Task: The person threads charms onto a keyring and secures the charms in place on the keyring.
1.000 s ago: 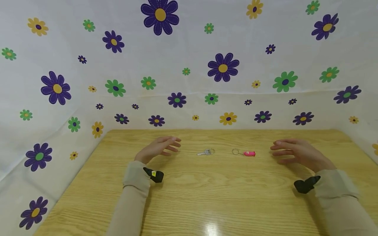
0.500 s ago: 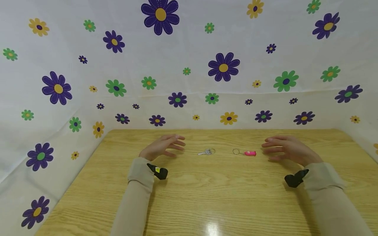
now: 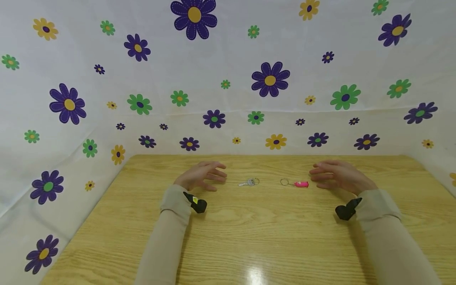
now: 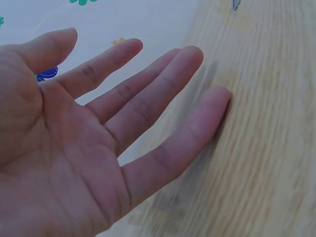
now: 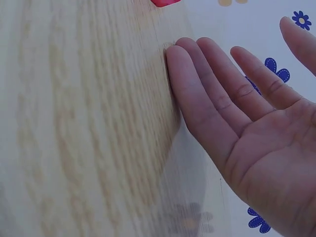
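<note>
A silver key [image 3: 248,182] with a small ring lies flat near the table's middle, its blade toward the left. To its right lies a pink key-chain charm [image 3: 301,184], joined by a short chain to a metal ring [image 3: 284,182]. My left hand [image 3: 201,176] is left of the key, fingers spread and holding nothing. On the other side my right hand [image 3: 342,176] is just right of the pink charm, its palm facing inward and its fingers extended. The tip of the key [image 4: 236,4] shows at the top of the left wrist view; a bit of the charm [image 5: 165,2] shows in the right.
The wooden table [image 3: 249,229] runs back to a white cloth [image 3: 228,51] printed with purple, green and yellow flowers, which also hangs at both sides. Black wrist cameras [image 3: 198,203] sit on both sleeve cuffs.
Both hands have moved inward, the left one slightly to the right and the right one further to the left, closer to the charm. The key and charm have stayed in place.
</note>
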A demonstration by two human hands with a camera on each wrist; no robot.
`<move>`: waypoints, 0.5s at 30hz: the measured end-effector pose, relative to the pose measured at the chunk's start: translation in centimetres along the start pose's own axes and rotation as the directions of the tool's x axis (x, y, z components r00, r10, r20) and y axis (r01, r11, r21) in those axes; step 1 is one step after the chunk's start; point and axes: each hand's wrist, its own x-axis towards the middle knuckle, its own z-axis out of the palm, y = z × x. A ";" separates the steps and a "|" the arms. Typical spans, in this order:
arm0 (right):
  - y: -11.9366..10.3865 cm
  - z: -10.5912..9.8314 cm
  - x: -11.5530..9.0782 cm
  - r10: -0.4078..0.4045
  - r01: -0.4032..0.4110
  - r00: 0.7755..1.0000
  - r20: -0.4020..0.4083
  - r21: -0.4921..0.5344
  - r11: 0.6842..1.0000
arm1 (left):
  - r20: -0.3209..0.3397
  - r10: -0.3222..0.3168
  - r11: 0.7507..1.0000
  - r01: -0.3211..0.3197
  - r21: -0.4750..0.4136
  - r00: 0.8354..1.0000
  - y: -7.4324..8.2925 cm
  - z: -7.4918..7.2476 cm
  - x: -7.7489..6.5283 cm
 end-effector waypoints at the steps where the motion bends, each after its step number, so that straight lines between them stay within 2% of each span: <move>1: 0.0 0.1 0.1 0.001 -0.001 1.000 -0.002 0.005 1.000 | -0.001 -0.004 1.000 0.004 -0.006 1.000 0.0 0.0 0.1; 10: -0.4 0.6 1.0 -0.004 0.004 1.000 0.008 0.030 1.000 | 0.014 -0.006 1.000 0.006 -0.022 1.000 -0.1 0.4 1.7; 15: -0.5 0.8 1.5 -0.040 0.039 0.998 0.051 0.023 0.999 | 0.055 0.037 0.999 -0.038 0.010 0.998 0.2 0.7 2.7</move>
